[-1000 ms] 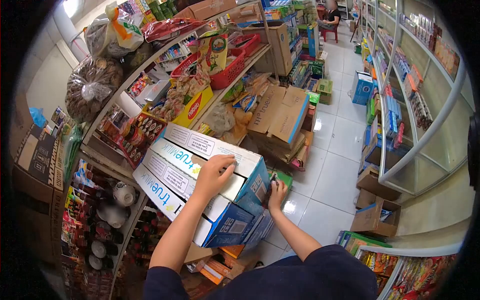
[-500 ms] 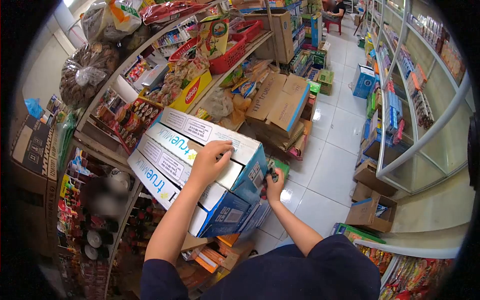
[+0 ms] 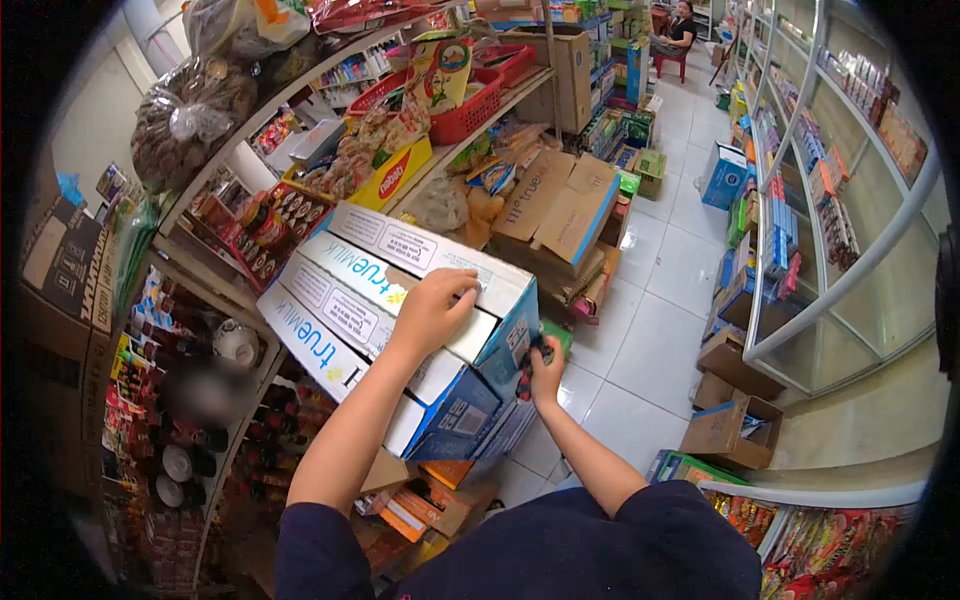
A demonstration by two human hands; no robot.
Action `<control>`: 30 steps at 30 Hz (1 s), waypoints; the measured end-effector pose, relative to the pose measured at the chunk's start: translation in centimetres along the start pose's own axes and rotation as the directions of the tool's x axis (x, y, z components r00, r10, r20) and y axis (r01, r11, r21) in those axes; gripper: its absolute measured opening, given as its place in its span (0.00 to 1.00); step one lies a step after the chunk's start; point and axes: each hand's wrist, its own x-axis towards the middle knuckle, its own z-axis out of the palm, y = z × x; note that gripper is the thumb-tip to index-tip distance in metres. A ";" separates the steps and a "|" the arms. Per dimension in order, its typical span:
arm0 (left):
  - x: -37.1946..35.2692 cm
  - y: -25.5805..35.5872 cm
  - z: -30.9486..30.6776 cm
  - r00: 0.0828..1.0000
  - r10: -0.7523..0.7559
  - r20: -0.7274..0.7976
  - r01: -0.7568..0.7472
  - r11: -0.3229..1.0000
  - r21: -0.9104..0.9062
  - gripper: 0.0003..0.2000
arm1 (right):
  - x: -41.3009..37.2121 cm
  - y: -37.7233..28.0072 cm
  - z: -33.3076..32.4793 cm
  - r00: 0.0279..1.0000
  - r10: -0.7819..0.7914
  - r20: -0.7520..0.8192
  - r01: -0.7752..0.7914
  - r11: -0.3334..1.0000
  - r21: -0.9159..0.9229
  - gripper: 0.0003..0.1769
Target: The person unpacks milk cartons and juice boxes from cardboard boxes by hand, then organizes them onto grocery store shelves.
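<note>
A blue and white milk carton box (image 3: 345, 318) marked "true MILK" sits tilted in front of me, its long white flaps facing up. My left hand (image 3: 437, 310) lies on top near its right end, fingers curled at the gap between the flaps. Beside the blue end of the box, my right hand (image 3: 546, 372) is closed around a small dark object with some red on it. Its kind cannot be made out, and the box's underside is hidden.
Shelves on the left hold a red basket (image 3: 465, 118) and a yellow box (image 3: 392, 182). A brown carton (image 3: 560, 205) stands beyond the milk box. Glass cabinets (image 3: 840, 290) line the right side of the tiled aisle (image 3: 655, 330). A person (image 3: 680, 32) sits at the far end.
My view has shifted slightly, showing more of the seated person. Both hands keep nearly the same places at the milk carton box, with the left slightly farther right in view.
</note>
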 end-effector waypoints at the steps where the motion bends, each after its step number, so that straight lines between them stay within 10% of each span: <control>1: -0.1 -0.1 0.0 0.999 0.052 -0.007 -0.051 0.998 0.037 0.09 | -1.4 1.0 -0.6 0.973 0.208 0.100 -0.210 0.978 0.013 0.16; 3: -0.1 -0.2 0.1 0.999 0.036 -0.013 -0.036 0.999 0.020 0.09 | -2.0 0.6 -0.8 0.897 0.393 0.205 -0.402 0.915 0.006 0.16; 7: -0.3 0.1 0.2 0.999 0.026 -0.019 -0.025 0.999 0.045 0.08 | 0.0 -10.2 0.3 0.968 -0.138 0.212 0.156 0.985 -0.068 0.18; 12: -0.2 0.1 0.1 0.999 0.036 -0.021 -0.035 0.998 0.054 0.09 | 1.1 -13.4 0.0 0.702 -0.624 0.344 0.606 0.777 0.172 0.24; 21: -0.1 -0.7 0.6 0.997 -0.071 -0.025 0.070 0.997 -0.036 0.08 | -4.0 0.6 -1.8 0.856 -0.301 0.420 0.375 0.921 -0.102 0.26; 25: 0.0 -0.8 0.2 0.997 0.068 -0.029 -0.066 0.997 0.043 0.09 | 0.6 -10.0 0.3 0.782 -0.547 0.300 0.531 0.836 0.140 0.25; 30: -0.1 -0.5 0.0 0.999 0.043 0.012 -0.043 0.999 -0.001 0.09 | 0.1 -8.0 0.8 0.735 -0.631 0.246 0.614 0.774 0.153 0.25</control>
